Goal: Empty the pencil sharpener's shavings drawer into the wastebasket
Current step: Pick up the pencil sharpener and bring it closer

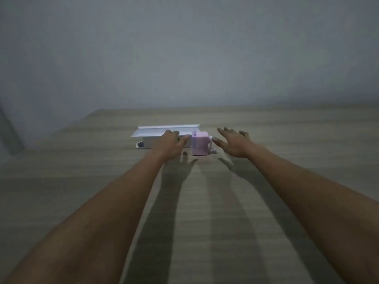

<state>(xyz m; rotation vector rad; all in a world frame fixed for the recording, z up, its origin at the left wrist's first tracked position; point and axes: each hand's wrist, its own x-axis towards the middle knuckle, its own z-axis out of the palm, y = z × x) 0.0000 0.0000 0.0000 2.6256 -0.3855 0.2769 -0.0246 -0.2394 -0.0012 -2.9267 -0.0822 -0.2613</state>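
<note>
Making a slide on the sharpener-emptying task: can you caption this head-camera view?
Both hands, left and right, reach open toward a pink pencil sharpener beside a white box on a wooden table.

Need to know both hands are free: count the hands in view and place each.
2. Left hand just left of the pink sharpener; right hand just right of it, fingers spread. Neither holds anything.

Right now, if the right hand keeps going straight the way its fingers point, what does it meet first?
Probably nothing: the right hand points past the pink sharpener, whose crank side is beside its thumb. Beyond is bare table, then wall, though depth is unclear.
</note>
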